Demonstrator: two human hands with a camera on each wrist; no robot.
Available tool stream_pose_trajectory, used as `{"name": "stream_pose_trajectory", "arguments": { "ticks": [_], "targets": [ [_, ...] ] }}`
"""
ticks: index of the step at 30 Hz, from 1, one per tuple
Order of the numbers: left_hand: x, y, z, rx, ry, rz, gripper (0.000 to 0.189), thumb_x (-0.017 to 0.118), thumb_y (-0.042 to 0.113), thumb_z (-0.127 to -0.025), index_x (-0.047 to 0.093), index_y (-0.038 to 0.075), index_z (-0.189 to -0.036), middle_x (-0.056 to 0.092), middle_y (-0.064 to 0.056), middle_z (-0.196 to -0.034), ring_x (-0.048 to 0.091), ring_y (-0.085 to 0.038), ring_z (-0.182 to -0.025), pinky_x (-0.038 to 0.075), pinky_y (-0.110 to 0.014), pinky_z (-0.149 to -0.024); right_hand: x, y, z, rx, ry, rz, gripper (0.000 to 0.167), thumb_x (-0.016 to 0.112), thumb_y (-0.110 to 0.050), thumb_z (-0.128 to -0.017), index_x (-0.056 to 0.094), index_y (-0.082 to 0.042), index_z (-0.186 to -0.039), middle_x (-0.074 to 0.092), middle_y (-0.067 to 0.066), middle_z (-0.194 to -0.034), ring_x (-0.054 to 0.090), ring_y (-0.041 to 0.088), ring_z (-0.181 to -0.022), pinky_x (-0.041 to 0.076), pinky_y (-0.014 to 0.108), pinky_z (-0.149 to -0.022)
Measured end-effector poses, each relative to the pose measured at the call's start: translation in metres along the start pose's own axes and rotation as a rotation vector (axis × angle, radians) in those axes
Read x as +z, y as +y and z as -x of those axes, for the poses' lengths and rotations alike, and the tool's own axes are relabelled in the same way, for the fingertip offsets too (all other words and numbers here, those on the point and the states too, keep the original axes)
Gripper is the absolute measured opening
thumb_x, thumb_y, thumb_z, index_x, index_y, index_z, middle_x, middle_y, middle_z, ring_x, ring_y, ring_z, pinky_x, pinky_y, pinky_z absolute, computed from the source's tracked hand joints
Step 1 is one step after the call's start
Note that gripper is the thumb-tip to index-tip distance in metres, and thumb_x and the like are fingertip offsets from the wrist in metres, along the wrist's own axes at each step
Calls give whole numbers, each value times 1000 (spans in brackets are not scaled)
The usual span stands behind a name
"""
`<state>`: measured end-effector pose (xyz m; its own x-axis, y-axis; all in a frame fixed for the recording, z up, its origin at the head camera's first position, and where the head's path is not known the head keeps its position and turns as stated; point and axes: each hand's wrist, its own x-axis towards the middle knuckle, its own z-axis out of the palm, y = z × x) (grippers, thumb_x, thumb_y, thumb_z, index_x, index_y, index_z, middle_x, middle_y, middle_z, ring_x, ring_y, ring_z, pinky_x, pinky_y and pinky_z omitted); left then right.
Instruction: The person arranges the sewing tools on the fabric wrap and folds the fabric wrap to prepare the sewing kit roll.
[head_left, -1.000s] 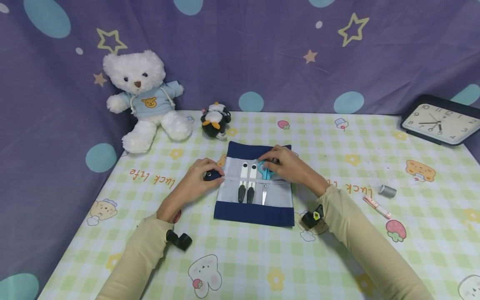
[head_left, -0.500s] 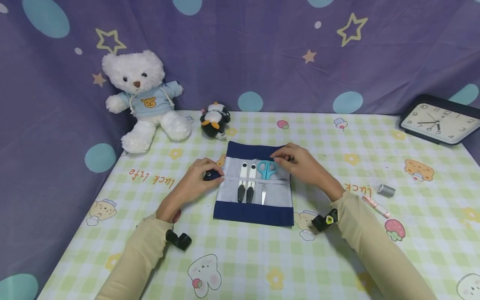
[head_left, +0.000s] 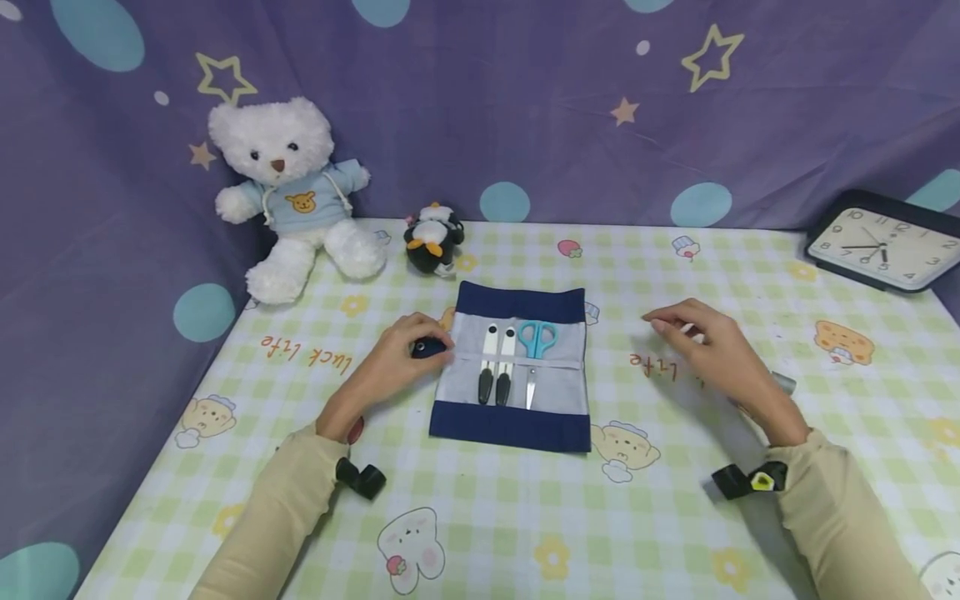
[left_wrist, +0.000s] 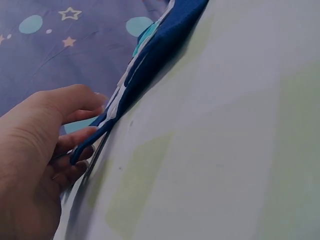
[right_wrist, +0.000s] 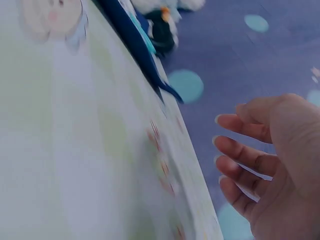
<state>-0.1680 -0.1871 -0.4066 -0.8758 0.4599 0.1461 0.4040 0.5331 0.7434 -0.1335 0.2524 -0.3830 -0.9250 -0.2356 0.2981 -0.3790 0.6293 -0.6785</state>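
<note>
A navy and grey fabric roll-up pouch (head_left: 510, 429) lies unfolded mid-table. Under its elastic strap sit two slim white tools with black ends (head_left: 486, 387) and a pair of blue-handled scissors (head_left: 537, 340). My left hand (head_left: 401, 354) pinches the pouch's left edge by a navy tab with a snap (head_left: 427, 347); the left wrist view shows thumb and fingertips at that edge. Well to the right of the pouch, my right hand (head_left: 712, 346) hovers above the tablecloth. Its fingers are loosely bent with nothing between them, as the right wrist view (right_wrist: 280, 160) shows.
Behind the right wrist, a grey cylinder (head_left: 783, 382) is partly covered. A white teddy bear (head_left: 288, 200) and a small penguin toy (head_left: 432, 240) sit at the back left. A black-framed clock (head_left: 885, 246) stands at the back right, before a purple curtain (head_left: 570, 108).
My right hand has left the scissors' handles and moved right, away from the pouch. The scissors stay under the strap. My left hand keeps its place at the pouch's edge.
</note>
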Motion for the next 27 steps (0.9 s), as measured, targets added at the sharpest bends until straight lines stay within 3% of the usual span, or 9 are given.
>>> {"name": "stream_pose_trajectory", "arguments": {
  "ticks": [6,12,14,21,26,27],
  "targets": [
    [0,7,-2,4,17,-36,9,78,18,-95,77,14,-103,62,-2,-114,53,-24,-111,43,-48,-96,-35,17,33,137,47,62,25,59,-20,-108,74,-8,-123,68,6,-118,53,-6,-100,38,13,-83],
    [1,13,-5,31,7,-37,10,77,13,-95,77,10,-104,62,-4,-114,54,-25,-112,46,-45,-95,-58,35,63,205,102,91,26,60,-18,-107,73,-3,-124,61,-24,-111,51,-9,-98,36,8,-80],
    [2,15,-6,42,-4,-31,10,77,13,-96,76,10,-105,62,-4,-115,55,-24,-111,47,-45,-95,-64,42,72,222,116,106,26,60,-18,-107,72,-2,-124,60,-28,-108,50,-11,-97,36,8,-78],
    [7,22,-10,67,-32,-30,10,76,15,-96,76,11,-106,63,-3,-116,55,-25,-113,46,-46,-96,-69,61,96,315,128,197,29,59,-22,-107,71,-1,-124,60,-13,-108,44,-15,-95,36,11,-74],
    [15,28,-16,123,-53,-26,11,76,16,-96,75,11,-106,64,-2,-115,54,-24,-114,44,-46,-98,-68,69,107,339,138,246,28,60,-19,-107,70,1,-123,64,5,-111,40,-18,-91,36,14,-71],
    [16,29,-18,138,-55,-24,11,77,16,-96,75,11,-105,64,-2,-114,54,-24,-112,44,-46,-97,-68,70,108,344,136,245,28,61,-18,-106,70,2,-124,65,2,-109,40,-18,-89,36,15,-71]
  ]
}}
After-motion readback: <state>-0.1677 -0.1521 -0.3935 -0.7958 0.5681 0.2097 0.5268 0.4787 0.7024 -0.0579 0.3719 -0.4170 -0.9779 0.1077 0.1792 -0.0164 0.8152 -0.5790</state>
